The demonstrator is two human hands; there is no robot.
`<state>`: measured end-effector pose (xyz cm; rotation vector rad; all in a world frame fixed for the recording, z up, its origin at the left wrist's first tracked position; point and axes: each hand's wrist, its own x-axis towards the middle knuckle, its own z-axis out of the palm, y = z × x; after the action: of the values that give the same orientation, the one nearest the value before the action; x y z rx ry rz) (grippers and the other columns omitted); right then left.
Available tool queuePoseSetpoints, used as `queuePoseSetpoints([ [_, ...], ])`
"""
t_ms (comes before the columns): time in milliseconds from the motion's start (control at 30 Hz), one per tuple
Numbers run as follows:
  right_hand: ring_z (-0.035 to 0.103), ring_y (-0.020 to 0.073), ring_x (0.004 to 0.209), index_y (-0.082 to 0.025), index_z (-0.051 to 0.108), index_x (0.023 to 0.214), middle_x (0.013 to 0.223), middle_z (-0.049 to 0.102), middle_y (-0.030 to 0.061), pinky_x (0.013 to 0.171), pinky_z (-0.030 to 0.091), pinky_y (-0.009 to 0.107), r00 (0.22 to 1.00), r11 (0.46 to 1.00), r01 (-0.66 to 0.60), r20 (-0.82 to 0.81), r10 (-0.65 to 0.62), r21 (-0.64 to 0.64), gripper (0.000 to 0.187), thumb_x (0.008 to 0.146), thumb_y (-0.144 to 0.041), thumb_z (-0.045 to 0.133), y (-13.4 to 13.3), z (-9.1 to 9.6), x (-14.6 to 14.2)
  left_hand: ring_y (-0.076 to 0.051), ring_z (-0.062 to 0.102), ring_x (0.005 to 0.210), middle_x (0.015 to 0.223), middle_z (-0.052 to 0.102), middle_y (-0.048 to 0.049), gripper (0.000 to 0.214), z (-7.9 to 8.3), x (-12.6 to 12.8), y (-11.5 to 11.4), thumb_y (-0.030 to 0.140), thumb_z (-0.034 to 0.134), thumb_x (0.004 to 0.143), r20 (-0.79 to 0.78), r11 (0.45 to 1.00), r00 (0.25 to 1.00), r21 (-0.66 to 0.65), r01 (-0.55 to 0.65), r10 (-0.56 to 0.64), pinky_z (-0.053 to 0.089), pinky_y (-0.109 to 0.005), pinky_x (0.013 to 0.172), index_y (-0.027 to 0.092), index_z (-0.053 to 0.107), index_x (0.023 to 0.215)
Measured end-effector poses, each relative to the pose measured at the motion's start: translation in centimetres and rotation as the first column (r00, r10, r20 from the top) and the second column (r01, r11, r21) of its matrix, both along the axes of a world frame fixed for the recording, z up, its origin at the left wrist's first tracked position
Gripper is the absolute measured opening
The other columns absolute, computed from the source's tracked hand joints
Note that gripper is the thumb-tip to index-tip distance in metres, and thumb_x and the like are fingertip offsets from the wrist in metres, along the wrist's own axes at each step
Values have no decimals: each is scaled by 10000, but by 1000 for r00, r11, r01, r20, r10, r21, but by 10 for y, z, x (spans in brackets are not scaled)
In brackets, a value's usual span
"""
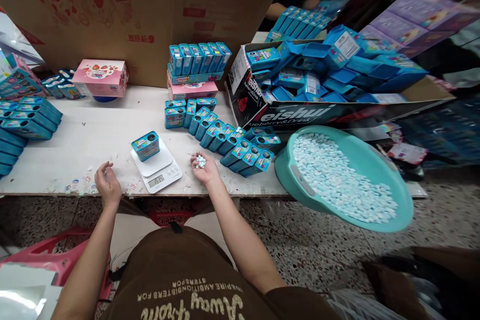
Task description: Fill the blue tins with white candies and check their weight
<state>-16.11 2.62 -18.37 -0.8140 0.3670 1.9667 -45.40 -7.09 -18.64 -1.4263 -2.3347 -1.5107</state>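
Note:
A small blue tin (146,145) with a round hole in its top stands on a white digital scale (159,170) near the table's front edge. My right hand (203,168) lies palm up just right of the scale, fingers cupped round a few pale blue candies (201,161). My left hand (107,183) rests on the table left of the scale, fingers loosely curled with nothing visible in them. A teal basin (296,180) full of pale blue candies sits at the right, overhanging the table edge.
A row of blue tins (225,137) lies between the scale and the basin. More tins are stacked at the left edge (26,117) and back (198,57). A cardboard box (255,105) heaped with blue tins stands at the back right. Pink boxes (100,77) stand behind.

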Motion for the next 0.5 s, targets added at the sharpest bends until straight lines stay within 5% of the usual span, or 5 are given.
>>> queuePoseSetpoints([
  [500, 473, 70, 469, -157, 514, 756, 600, 539, 3, 324, 299, 110, 996, 992, -92, -15, 94, 89, 194, 856, -147, 348, -2, -2, 2, -205, 546, 1013, 986, 649, -86, 327, -1, -1, 0, 376, 357, 919, -9, 999, 1000, -32, -24, 24, 392, -358, 922, 166, 591, 1011],
])
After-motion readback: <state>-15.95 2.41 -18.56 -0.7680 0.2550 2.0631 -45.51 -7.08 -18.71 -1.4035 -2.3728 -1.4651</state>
